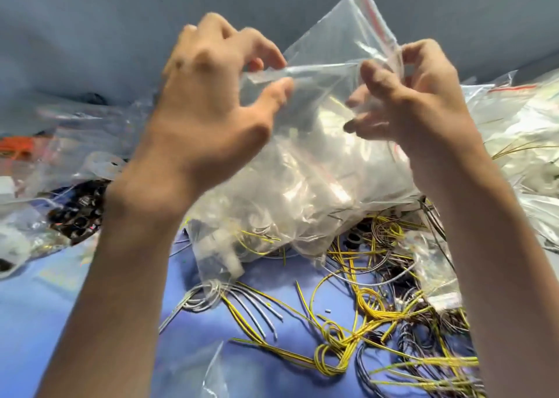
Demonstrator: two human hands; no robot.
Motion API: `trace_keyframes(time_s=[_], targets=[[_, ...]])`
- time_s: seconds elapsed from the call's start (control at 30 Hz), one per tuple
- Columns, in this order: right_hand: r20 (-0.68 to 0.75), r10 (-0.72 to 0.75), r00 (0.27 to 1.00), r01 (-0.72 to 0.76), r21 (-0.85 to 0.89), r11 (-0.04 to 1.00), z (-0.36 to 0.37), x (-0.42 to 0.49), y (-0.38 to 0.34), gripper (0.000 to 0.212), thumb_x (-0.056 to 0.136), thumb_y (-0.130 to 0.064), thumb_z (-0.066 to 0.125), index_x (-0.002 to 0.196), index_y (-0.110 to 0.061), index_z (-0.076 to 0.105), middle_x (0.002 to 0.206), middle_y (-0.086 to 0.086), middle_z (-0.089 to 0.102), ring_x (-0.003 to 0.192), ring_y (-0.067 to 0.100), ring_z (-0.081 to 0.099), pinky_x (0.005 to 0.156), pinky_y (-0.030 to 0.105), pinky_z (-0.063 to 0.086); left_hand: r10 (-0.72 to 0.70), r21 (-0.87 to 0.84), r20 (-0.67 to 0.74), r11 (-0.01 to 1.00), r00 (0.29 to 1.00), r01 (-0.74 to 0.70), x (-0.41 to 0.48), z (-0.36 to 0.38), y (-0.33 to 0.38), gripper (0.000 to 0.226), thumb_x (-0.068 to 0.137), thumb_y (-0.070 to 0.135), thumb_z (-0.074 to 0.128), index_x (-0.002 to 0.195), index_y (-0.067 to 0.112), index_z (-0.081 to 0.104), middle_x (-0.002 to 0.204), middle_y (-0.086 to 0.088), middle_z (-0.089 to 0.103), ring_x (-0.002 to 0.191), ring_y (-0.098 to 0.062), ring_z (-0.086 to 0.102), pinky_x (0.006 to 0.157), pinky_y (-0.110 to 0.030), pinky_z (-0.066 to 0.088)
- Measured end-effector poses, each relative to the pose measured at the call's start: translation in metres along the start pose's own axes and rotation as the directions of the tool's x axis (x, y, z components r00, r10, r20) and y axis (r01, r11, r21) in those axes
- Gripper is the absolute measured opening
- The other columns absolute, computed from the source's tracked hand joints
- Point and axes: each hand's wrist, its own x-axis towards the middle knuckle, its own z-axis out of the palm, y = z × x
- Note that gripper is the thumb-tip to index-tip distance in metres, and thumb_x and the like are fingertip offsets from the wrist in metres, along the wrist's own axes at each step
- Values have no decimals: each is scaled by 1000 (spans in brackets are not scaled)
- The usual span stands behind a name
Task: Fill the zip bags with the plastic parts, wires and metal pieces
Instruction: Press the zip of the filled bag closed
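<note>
Head view shows us both hands raised over the table [75, 307]. The left hand [208, 101] and the right hand [414, 104] each pinch the mouth of a zip bag [317, 162] partly filled with white parts. We judge that much work is left, because many loose wires [366, 316] lie below.

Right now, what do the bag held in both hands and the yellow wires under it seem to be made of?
The zip bag: thin clear plastic film, glossy; it crinkles, shines and shows its contents. The yellow wires: likely matte yellow plastic insulation over a core I cannot see; they hold soft loops.
</note>
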Motion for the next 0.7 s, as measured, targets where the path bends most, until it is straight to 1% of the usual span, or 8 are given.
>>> trace_keyframes(time_s=[0.1,0.2,0.23,0.3,0.37,0.43,0.53,0.7], targets=[[-4,49,999,-48,119,992,8,-2,1,17,99,-13,48,93,-22,35,97,16,62,55,18,63,55,34,57,-2,111,37,994,999,-2,-7,20,20,49,81,55,50,118,25,58,110,2,43,114,-20,39,95,-38,37],[-37,49,998,-49,-14,999,14,-2,4,23,96,-14,53,92,-23,33,100,16,57,68,24,53,72,56,56,25,100,24,995,999,-28,-13,37,30,48,82,52,54,119,21,55,116,-4,44,115,-23,38,93,-40,39],[-17,59,998,-59,-10,998,16,-3,4,22,96,-14,54,91,-23,34,98,18,58,65,23,52,68,53,57,23,75,18,997,1000,-25,-14,41,31,44,83,51,55,116,20,55,114,-4,46,113,-23,41,91,-39,40],[80,83,993,-85,16,996,17,-4,5,14,96,-18,54,87,-19,44,86,15,62,55,18,55,49,33,54,-21,21,56,1000,998,20,-15,48,31,36,84,47,56,108,20,55,108,-2,52,107,-23,48,83,-36,40],[153,117,981,-104,-92,990,17,-4,7,23,96,-31,54,77,-17,54,77,11,60,54,14,55,46,22,48,-69,26,127,997,989,66,-14,54,28,29,84,42,57,100,18,54,105,-2,59,101,-26,54,78,-36,40],[191,192,963,-168,-132,977,15,-2,8,38,97,-39,49,71,-15,62,76,11,61,56,13,56,49,21,50,-135,32,167,991,977,131,-12,55,24,22,83,40,56,91,19,56,98,-2,65,94,-30,58,75,-37,44],[219,291,931,-279,-85,957,8,1,8,52,101,-32,41,63,-11,69,70,6,70,57,14,64,54,26,56,-250,-24,182,966,951,258,-7,55,15,22,85,39,51,80,20,61,90,-3,69,89,-31,60,77,-37,49],[360,260,896,-220,-147,964,2,-1,13,29,97,-15,50,79,-9,72,78,4,71,70,13,66,61,27,58,-290,-189,264,920,920,344,-5,57,11,57,81,58,34,73,12,65,81,-7,70,85,-31,63,80,-41,51]])
